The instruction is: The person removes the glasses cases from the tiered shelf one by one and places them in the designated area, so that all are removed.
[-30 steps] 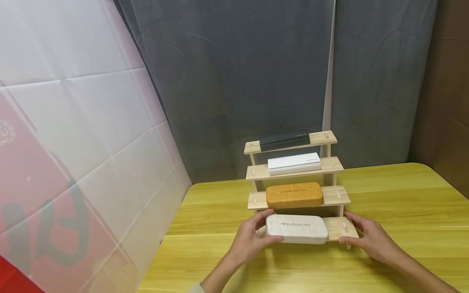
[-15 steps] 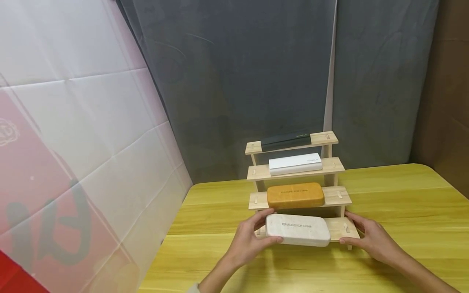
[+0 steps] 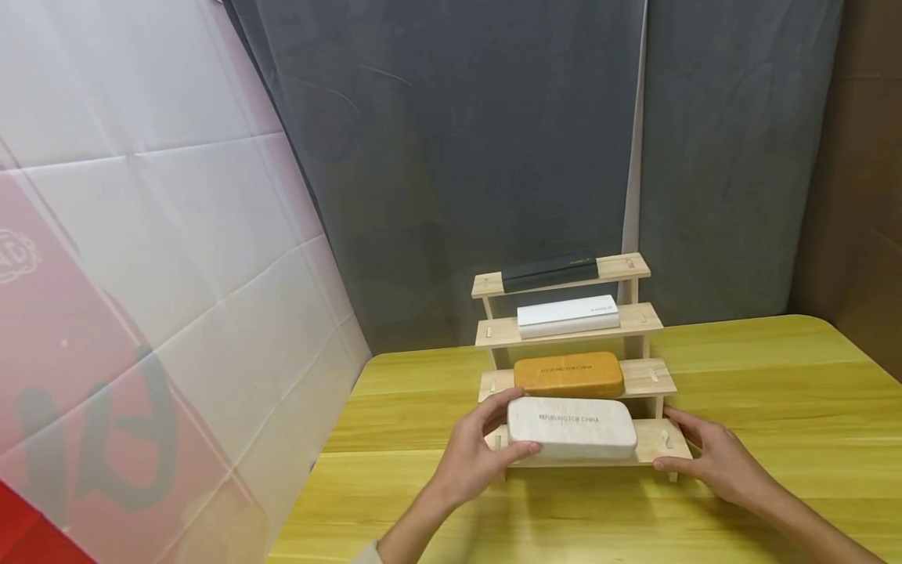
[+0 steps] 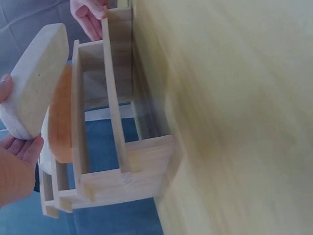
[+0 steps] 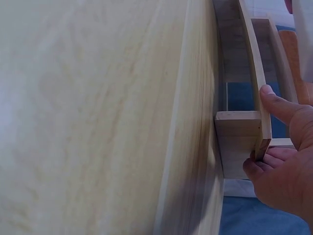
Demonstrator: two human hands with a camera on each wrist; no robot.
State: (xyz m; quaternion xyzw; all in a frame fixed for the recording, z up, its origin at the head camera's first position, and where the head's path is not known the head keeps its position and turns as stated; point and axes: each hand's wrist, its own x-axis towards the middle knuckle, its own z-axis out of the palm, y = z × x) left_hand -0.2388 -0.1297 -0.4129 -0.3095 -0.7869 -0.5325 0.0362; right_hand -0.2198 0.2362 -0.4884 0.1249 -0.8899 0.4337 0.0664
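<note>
A stepped wooden stand (image 3: 651, 376) sits on the yellow table (image 3: 775, 407). My left hand (image 3: 510, 427) grips the left end of a white stone-look case (image 3: 572, 428), which hangs slightly above the lowest shelf. The left wrist view shows that case (image 4: 36, 81) tilted off the stand (image 4: 117, 122), held between thumb and fingers of my left hand (image 4: 14, 117). My right hand (image 3: 669, 440) pinches the right end of the lowest shelf, thumb on top and fingers underneath, as my right hand (image 5: 261, 129) also shows from the wrist. An orange case (image 3: 569, 374) lies on the second shelf.
A white box (image 3: 568, 316) lies on the third shelf and a black box (image 3: 548, 271) on the top one. A grey curtain (image 3: 458, 157) hangs behind the stand. A white and red sheet (image 3: 141, 274) leans at the table's left edge.
My left hand has raised the white case up off the lowest shelf and a little to the left. The right hand keeps its hold on the shelf end.
</note>
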